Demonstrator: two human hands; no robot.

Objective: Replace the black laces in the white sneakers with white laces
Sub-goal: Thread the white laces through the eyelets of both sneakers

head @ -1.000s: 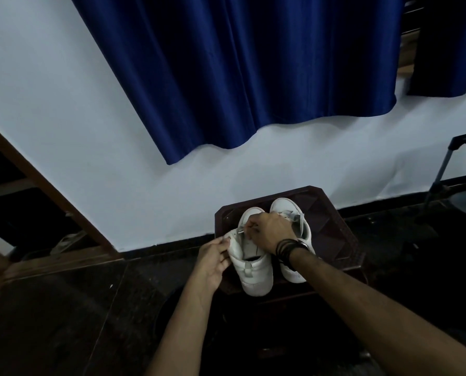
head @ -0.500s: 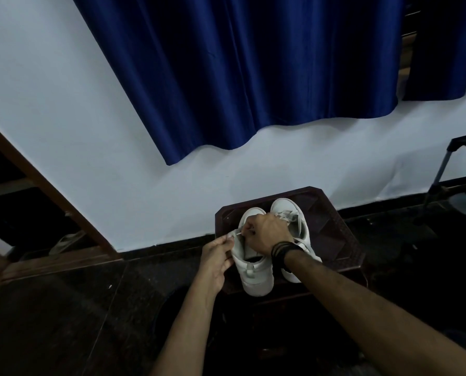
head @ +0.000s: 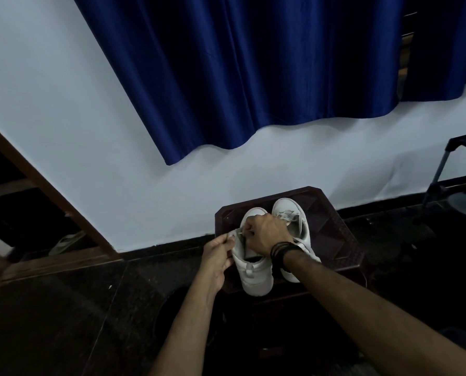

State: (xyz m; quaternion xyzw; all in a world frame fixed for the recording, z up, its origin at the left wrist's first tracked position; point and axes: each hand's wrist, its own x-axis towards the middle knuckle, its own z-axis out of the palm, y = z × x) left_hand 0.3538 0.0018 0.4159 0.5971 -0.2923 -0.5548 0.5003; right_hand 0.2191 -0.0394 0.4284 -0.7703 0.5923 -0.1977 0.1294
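Sneakers are sitting side by side on a dark brown tabletop (head: 335, 226), toes toward the wall. Left hand (head: 217, 257) is pinching the outer edge of the left sneaker (head: 255, 278) near its eyelets. Right hand (head: 265, 232), fingers curled, is pinching a white lace (head: 241, 234) over that shoe's tongue. Right sneaker (head: 291, 210) is lying just beside it, loosely laced in white, under the blue curtain (head: 253, 71).

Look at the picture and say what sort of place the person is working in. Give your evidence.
Probably a room in a home: a blue curtain hangs on a plain white wall, the floor is dark polished stone, and the white sneakers sit on a small brown stool.
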